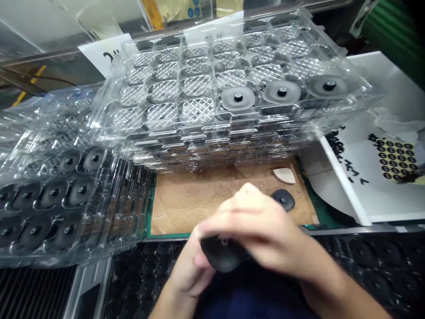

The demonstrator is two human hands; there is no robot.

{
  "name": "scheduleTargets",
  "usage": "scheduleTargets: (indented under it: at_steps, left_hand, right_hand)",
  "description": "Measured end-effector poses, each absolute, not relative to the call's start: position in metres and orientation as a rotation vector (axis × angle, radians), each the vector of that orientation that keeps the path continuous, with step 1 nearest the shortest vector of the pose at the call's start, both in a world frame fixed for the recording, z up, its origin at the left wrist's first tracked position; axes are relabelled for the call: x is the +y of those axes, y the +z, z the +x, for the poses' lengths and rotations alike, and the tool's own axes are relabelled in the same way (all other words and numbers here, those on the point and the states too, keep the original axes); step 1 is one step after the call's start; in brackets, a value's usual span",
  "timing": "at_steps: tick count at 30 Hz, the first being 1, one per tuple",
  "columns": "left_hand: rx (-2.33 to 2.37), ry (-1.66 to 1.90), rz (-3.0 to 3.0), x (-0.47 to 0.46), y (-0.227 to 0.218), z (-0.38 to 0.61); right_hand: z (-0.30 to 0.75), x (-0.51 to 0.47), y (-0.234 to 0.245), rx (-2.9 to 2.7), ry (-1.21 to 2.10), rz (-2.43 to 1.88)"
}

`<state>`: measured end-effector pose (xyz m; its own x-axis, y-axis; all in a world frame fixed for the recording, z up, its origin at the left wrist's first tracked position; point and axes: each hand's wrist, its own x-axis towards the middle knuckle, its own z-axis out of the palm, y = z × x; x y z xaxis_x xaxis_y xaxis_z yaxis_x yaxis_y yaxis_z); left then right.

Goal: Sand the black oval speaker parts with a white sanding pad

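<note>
A black rounded disc (226,259) with a small hub at its centre is held low in front of me, tilted. My left hand (191,270) is closed round its left edge. Over its upper and right side my right hand (265,226) is bent with its fingers pressed together, slightly blurred, hiding part of the disc. Just behind my right hand, a second black disc (283,200) lies on the brown cardboard (182,199). A pale leaf-shaped piece (284,175) rests farther back on that cardboard.
Behind the cardboard stands a stack of clear plastic trays (206,128); its top front row holds 3 discs. More discs fill a clear tray (46,208) at the left. A white bin (368,195) at the right contains small black pieces and a sheet of round stickers (396,157).
</note>
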<state>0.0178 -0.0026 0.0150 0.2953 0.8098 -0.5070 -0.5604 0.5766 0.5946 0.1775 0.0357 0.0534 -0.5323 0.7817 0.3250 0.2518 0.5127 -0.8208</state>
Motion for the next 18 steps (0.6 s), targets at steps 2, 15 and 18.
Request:
scheduleTargets:
  at_steps: [2, 15, 18]
  left_hand:
    - [0.811, 0.913, 0.308, -0.002, 0.013, 0.012]
    - [0.892, 0.911, 0.264, 0.001, 0.009, 0.0]
    - [0.865, 0.957, 0.286, 0.0, 0.01, 0.007]
  right_hand:
    - [0.186, 0.04, 0.035, -1.888, 1.01, -1.025]
    - [0.178, 0.005, -0.042, -1.703, 1.15, -1.472]
    - [0.17, 0.015, 0.009, -1.556, 0.904, -1.422]
